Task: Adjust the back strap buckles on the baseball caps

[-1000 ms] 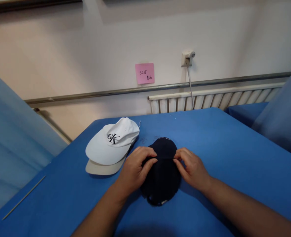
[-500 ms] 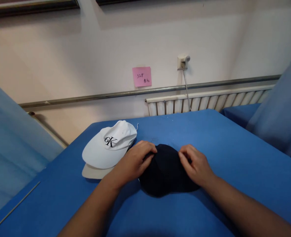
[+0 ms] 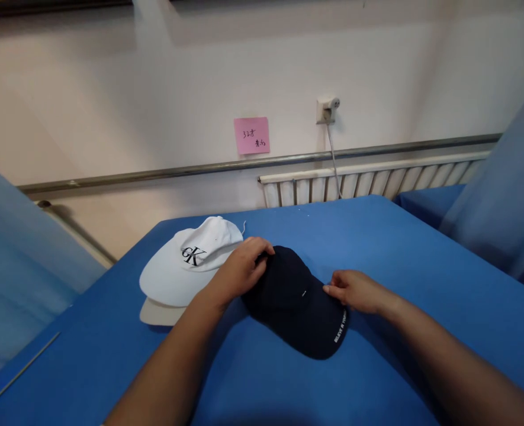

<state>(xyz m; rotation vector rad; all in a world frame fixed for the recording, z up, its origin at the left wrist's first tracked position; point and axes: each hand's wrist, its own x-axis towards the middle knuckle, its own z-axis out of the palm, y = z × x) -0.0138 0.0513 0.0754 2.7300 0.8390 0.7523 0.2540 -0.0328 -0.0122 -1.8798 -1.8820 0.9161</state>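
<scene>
Dark navy cap (image 3: 295, 296), center of frame, brim toward lower right, lettering on brim edge. Left hand (image 3: 246, 266): fingers bent, pinching the crown's upper-left edge. Right hand (image 3: 359, 291): thumb and index nearly closed on the brim's upper-right edge, other fingers curled. Cap lies between both hands, mostly below the fingertips, above the blue tabletop (image 3: 253, 378) (contact unclear). White cap (image 3: 173, 275) with black letters sits left of the left hand, over a beige brim (image 3: 157, 312).

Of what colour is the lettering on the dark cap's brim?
White, best seen in the head view.
</scene>
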